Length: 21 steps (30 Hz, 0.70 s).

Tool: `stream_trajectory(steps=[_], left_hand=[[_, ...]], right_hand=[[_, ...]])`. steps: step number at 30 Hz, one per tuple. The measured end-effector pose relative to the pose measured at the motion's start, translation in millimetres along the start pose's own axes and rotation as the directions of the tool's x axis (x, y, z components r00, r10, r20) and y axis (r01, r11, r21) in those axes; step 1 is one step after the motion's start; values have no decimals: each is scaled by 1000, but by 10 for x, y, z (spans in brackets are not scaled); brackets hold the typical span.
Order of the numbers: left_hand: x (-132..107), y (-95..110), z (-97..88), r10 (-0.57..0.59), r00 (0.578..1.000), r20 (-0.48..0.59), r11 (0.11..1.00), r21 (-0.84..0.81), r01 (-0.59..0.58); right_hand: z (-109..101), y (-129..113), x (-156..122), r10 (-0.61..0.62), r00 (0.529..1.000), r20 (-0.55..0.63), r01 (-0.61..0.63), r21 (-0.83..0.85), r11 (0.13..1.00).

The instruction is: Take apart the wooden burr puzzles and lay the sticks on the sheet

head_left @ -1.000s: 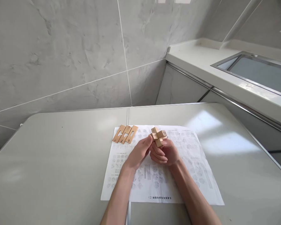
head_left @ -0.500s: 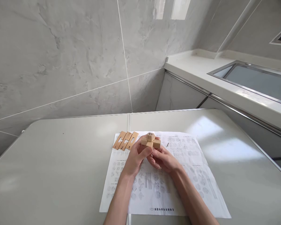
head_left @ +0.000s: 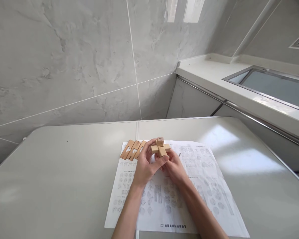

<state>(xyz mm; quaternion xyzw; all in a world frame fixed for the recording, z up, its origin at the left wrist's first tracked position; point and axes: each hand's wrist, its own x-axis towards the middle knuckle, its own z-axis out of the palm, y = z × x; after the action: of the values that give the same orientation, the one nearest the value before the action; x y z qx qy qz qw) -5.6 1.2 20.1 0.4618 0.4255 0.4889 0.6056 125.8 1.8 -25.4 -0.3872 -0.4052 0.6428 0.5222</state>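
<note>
A cross-shaped wooden burr puzzle (head_left: 161, 150) of interlocking square bars is held up over the printed sheet, with a dark mark on the end of its upright bar. My left hand (head_left: 147, 164) closes on it from the left, its thumb across the near bar and its fingers behind. From below and the right, my right hand (head_left: 174, 165) grips the same puzzle; some of its fingers are hidden under the wood. Just left of my left hand lie flat wooden pieces (head_left: 126, 150) with cut-outs, numbered 1, 3 and 2, the last partly covered by my fingers.
Beneath my hands a large white sheet (head_left: 214, 186) with printed diagrams lies on the pale table (head_left: 64, 179), which has a seam down its middle. Behind stands a grey marbled wall (head_left: 77, 59). A white counter (head_left: 201, 68) with an inset sink (head_left: 271, 83) runs along the right.
The wooden puzzle has turned and tilted in my hands, so its crossing bars show more clearly. My left fingers have risen behind it, and my left thumb has moved right across the near bar.
</note>
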Motion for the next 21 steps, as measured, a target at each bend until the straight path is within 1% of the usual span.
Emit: stream_trajectory(steps=[6, 11, 15, 18, 21], left_hand=[[2, 8, 9, 43, 997, -58, 999, 11, -42], [16, -23, -17, 22, 999, -30, 1000, 9, -22], [19, -41, -46, 14, 1000, -6, 999, -33, -14], [17, -34, -55, 30, 999, -23, 998, -55, -32], [19, -22, -59, 38, 998, -45, 996, -85, -41]], right_hand=[[-23, -13, 11, 14, 999, 40, -16, 48, 999], [-15, -18, 18, -26, 998, 50, 25, 21, 999], [-1, -30, 15, -67, 996, 64, 66, 13, 998], [-14, -45, 10, -42, 997, 68, 42, 7, 999], [-43, -54, 9, -6, 994, 112, 1, 42, 999]])
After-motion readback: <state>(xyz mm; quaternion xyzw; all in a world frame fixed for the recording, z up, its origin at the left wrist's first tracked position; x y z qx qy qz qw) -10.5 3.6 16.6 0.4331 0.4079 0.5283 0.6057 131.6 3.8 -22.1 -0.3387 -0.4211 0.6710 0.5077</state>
